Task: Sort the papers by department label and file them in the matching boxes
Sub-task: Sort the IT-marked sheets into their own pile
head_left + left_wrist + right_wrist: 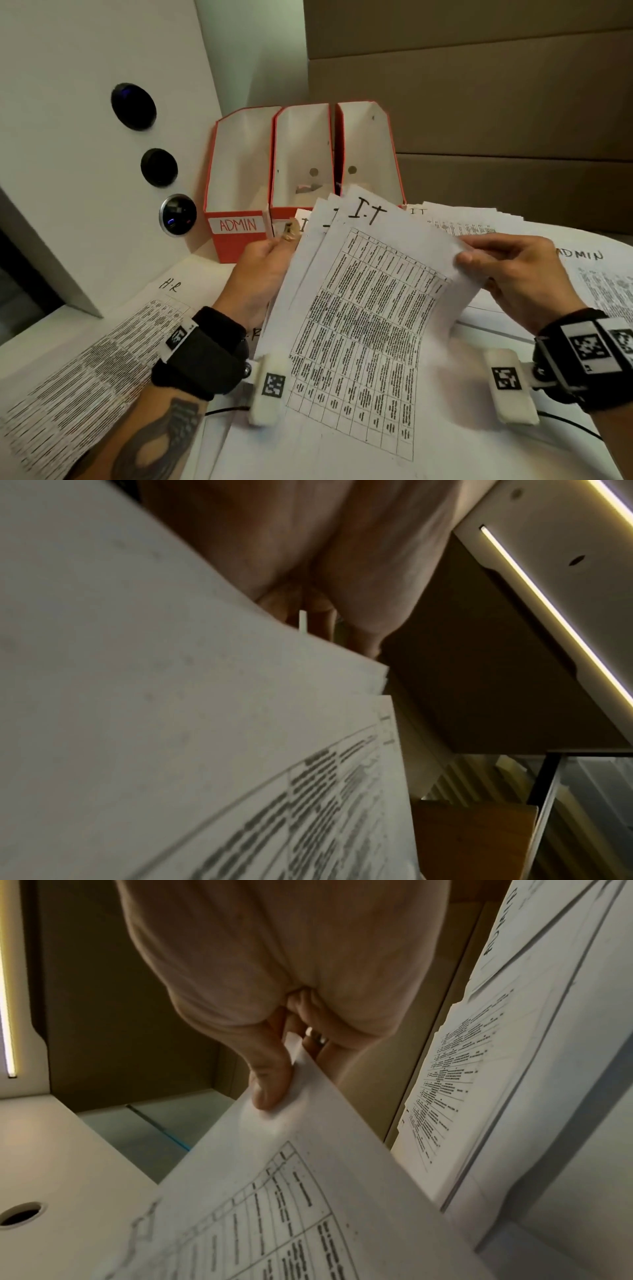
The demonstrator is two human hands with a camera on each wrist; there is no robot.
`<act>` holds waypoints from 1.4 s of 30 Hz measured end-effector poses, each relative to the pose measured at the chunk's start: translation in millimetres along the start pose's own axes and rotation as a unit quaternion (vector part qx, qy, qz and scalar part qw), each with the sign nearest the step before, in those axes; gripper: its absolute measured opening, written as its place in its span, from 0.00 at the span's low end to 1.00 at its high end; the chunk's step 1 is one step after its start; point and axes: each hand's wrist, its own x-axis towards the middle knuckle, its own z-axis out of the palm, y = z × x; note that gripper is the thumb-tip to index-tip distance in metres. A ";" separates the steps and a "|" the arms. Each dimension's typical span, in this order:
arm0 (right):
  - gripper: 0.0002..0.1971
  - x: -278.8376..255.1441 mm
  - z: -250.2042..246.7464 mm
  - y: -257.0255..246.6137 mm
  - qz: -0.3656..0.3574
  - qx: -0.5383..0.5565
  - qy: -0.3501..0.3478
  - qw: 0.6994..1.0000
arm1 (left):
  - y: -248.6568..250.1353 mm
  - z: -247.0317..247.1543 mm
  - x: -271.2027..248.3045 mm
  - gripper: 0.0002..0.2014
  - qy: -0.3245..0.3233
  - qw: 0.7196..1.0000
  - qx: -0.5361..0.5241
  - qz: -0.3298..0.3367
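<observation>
Where the right hand (513,274) meets the paper, thumb and fingers (270,1077) pinch the right edge of the front I.T sheet (370,308), mid-frame in the head view. The left hand (263,270) grips the left edge of the fanned I.T stack (318,219) behind it; its fingers sit behind the sheets, thumb on the near side. The sheet bows between the two grips, so I judge it light, floppy and thin, w/ no stiffness of its own. Prob. slick sheet-on-sheet, so the fan could slide apart. Best hold: a firm pinch at the side edges near the top, as now, or square the stack first and take it by one long edge.

Outward: an H.R pile (102,359) lies lower left, an ADMIN pile (596,274) at right. Three red boxes stand upper centre; the ADMIN box (236,192) is leftmost, the middle box (301,154) & right box (370,150) have labels hidden by the papers.
</observation>
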 end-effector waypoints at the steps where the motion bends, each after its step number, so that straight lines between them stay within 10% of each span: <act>1: 0.13 1.5 0.5 2.3 -0.001 -0.004 0.002 1.000 | -2.2 -2.1 0.7 0.28 -0.004 1.000 0.000 -0.003; 18: 0.17 -1.4 3.7 11.3 0.063 -0.139 -0.070 0.986 | -21.5 -16.5 -6.5 0.14 0.027 0.998 -0.055 -0.029; 27: 0.41 1.0 -3.8 12.3 0.071 -0.047 -0.129 0.988 | -26.8 -18.0 -6.7 0.16 -0.029 0.999 -0.040 -0.004; 34: 0.34 6.3 -10.0 15.7 0.017 -0.100 0.004 0.995 | -17.6 -20.2 -8.4 0.21 -0.073 0.993 -0.088 -0.013; 42: 0.47 3.4 -6.2 14.2 0.042 -0.068 -0.038 0.996 | -23.8 -16.1 -7.2 0.18 -0.076 0.995 -0.059 -0.034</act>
